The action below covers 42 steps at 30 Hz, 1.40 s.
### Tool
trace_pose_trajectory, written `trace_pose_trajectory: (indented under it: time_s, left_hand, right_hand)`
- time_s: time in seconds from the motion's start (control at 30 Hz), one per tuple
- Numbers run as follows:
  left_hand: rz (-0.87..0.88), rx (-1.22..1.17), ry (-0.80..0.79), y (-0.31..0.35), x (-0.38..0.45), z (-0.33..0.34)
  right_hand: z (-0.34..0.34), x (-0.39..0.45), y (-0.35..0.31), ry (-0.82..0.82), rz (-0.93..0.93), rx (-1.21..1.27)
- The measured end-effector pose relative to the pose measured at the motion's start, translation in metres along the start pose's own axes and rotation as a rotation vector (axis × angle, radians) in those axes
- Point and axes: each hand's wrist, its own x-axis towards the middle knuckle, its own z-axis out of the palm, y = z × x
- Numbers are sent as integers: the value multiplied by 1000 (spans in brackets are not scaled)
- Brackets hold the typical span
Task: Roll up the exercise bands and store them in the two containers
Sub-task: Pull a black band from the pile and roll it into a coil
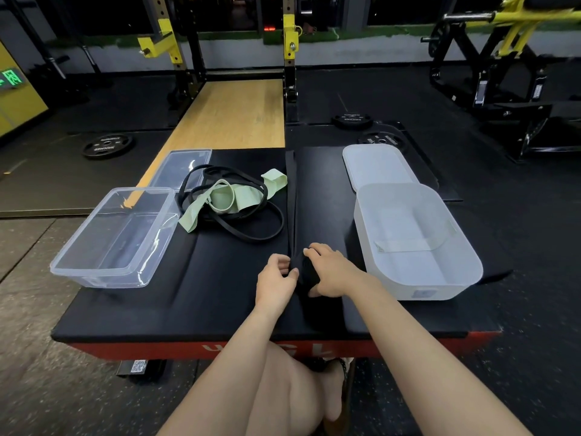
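Currently a long flat black rubber exercise band (290, 196) lies stretched away across the black padded bench (195, 294), its near end wound into a roll (304, 272). Left hand (274, 280) pinches the roll's side; right hand (334, 272) curls over it. Best kept tight, edges aligned, tail taut. Clear plastic tub (110, 239), left: seemingly empty. Frosted white tub (415, 243), right: one pale strip, probably a band. Tangled green and black bands (231, 199) wait between.
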Motion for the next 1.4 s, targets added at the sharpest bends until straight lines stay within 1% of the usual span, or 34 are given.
trace_pose_trajectory:
  time_s: [0.27,0.43,0.5,0.67,0.8,0.87,0.97,1.13,1.27,1.4]
  left_hand:
    - [17,103,38,3,-2,0]
    - [-9,87,28,2,1,0]
    - [-20,87,35,3,2,1]
    - [-21,91,44,4,1,2]
    - [-24,72,44,4,1,2]
    - [-22,77,50,4,1,3]
    - [-19,99,58,4,1,4]
    - [-60,85,24,4,1,3]
    - [-66,105,8,5,0,4]
    - [-40,67,3,3,1,4]
  right_hand:
    - [-6,6,9,-90,-82,-18]
    - [-4,9,11,-107,-87,-28]
    - [1,7,11,-77,-66,-16]
    - [17,-4,3,73,39,35]
    - [25,-11,-10,223,182,100]
    - [29,-11,-14,264,244,135]
    - [34,-7,-18,293,280,182]
    - [38,-3,-19,355,284,179]
    - [36,-2,-16,344,255,176]
    - [33,-1,-12,311,212,174]
